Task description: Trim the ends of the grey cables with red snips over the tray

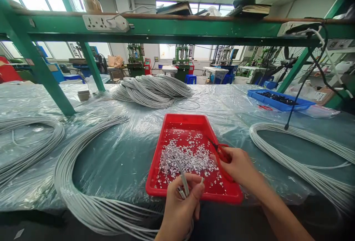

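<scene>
My left hand (181,202) is closed round a grey cable (183,177), whose end points up over the near side of the red tray (153,174). A short pale tip pokes out between the thumb and forefinger. Small silvery foil scraps (185,156) lie strewn across the tray floor. At the tray's right wall, my right hand (240,167) grips red-handled cutters (224,154), their dark jaws directed to the upper left, apart from the cable. Left of the tray curves a bundle of grey cables (68,170), its near part running toward my left hand.
A big cable pile (152,90) lies behind the tray. More coils rest at the far left (52,137) and right (294,156). A blue tray (280,99) of dark parts stands back right, under a hanging black cord (296,96). A green frame (166,30) spans the bench.
</scene>
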Tool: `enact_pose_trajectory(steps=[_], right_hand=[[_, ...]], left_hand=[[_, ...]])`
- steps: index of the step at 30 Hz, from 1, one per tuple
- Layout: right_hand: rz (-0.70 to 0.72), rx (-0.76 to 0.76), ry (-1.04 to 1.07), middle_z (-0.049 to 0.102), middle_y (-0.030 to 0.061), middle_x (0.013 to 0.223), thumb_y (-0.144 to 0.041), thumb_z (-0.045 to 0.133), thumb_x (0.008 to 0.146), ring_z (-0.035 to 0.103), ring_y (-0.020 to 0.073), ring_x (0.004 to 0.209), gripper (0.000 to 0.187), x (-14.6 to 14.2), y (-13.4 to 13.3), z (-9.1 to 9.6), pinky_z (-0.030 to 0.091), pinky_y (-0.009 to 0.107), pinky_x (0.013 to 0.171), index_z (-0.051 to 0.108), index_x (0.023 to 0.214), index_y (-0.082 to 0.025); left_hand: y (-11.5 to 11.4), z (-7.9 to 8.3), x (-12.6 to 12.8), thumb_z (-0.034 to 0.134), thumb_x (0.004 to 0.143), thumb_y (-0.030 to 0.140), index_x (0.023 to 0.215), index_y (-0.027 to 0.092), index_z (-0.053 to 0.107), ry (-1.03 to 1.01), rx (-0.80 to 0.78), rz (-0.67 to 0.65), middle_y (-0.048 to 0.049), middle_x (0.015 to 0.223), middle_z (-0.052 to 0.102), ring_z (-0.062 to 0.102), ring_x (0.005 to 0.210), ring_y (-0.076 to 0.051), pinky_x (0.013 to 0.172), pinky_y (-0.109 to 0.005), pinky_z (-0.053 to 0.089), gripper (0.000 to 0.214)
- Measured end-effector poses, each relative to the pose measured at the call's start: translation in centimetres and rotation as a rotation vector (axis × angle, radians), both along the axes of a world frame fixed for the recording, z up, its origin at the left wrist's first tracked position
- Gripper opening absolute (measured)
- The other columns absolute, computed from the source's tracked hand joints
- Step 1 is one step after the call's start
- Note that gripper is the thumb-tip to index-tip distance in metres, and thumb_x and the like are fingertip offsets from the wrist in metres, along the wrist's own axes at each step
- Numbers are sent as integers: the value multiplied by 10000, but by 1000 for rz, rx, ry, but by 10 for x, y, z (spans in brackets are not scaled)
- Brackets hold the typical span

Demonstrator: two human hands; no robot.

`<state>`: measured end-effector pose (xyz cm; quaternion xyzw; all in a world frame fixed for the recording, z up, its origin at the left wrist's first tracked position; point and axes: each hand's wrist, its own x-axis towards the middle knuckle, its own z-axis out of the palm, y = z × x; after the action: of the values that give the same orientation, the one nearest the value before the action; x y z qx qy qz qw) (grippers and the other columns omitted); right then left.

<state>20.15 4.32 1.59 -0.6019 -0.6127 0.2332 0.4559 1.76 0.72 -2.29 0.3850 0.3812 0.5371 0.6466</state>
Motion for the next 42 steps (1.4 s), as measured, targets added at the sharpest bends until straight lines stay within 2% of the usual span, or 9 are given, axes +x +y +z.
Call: enact_pose_trajectory(steps=[3, 5, 8, 13, 18, 22, 26, 36, 42], right_hand=[[129, -41, -27, 577, -84, 553, -366, 800, 797, 594, 145, 522, 319, 3, 15, -3, 516, 283, 541, 573, 625, -221], [213, -58, 5, 776, 37, 847, -390, 762, 781, 738, 227, 764, 234, 3, 8, -6, 620, 369, 729, 701, 903, -200], [238, -108, 28, 759, 180, 1256, -468, 729, 791, 735, 344, 1103, 560, 9, -23, -14, 612, 458, 935, 698, 1261, -165], [346, -205, -122, 705, 186, 1375, -400, 829, 723, 710, 419, 1169, 756, 34, -77, -36, 628, 452, 927, 648, 1443, -255], [357, -225, -210, 727, 151, 1352, -341, 829, 766, 734, 410, 1129, 682, 40, -88, -32, 644, 433, 883, 660, 1426, -329], [376, -218, -168, 829, 110, 1056, -339, 799, 811, 794, 310, 786, 416, 31, -84, -15, 662, 298, 605, 784, 1226, -304], [444, -306, -325, 798, 71, 939, -472, 676, 908, 748, 258, 751, 271, 25, -83, 1, 628, 288, 628, 770, 1106, -313], [334, -455, -244, 713, 51, 827, -496, 556, 861, 699, 293, 818, 297, 2, -74, 33, 547, 414, 774, 704, 952, -256], [206, -492, -253, 637, 252, 1377, -548, 682, 704, 580, 478, 1279, 830, 4, -74, 21, 448, 616, 1081, 603, 1411, -121]], left_hand=[[1, 6, -8, 916, 627, 587, 878, 145, 768, -100, -16, -22, 67, 607, 553, 365, 315, 9, 351, -144, 229, 530], [0, 7, -12, 927, 631, 563, 901, 157, 786, -137, -6, -13, 67, 619, 556, 353, 320, 24, 354, -131, 218, 507], [-2, 9, -14, 932, 641, 538, 907, 177, 800, -174, -9, -2, 67, 633, 562, 334, 332, 40, 363, -121, 200, 468], [-8, 12, -14, 921, 664, 529, 878, 175, 772, -173, -29, -34, 88, 583, 503, 287, 350, 29, 374, -134, 184, 440], [-10, 10, -15, 884, 697, 571, 831, 162, 782, -27, 12, -86, 97, 493, 385, 237, 419, -12, 408, -158, 121, 443], [-9, 3, -17, 857, 750, 548, 846, 186, 801, 11, 83, -97, 61, 590, 472, 261, 420, -13, 384, -179, 113, 378], [-6, -2, -18, 840, 776, 538, 853, 191, 797, -12, 133, -145, 77, 534, 426, 257, 412, -23, 376, -174, 134, 358], [-6, 19, -20, 918, 656, 544, 845, 171, 787, -94, -46, -131, 114, 481, 403, 241, 381, 12, 391, -136, 168, 438], [-5, 20, -20, 945, 631, 513, 868, 175, 784, -169, -86, -123, 89, 559, 511, 272, 364, 34, 382, -130, 175, 443]])
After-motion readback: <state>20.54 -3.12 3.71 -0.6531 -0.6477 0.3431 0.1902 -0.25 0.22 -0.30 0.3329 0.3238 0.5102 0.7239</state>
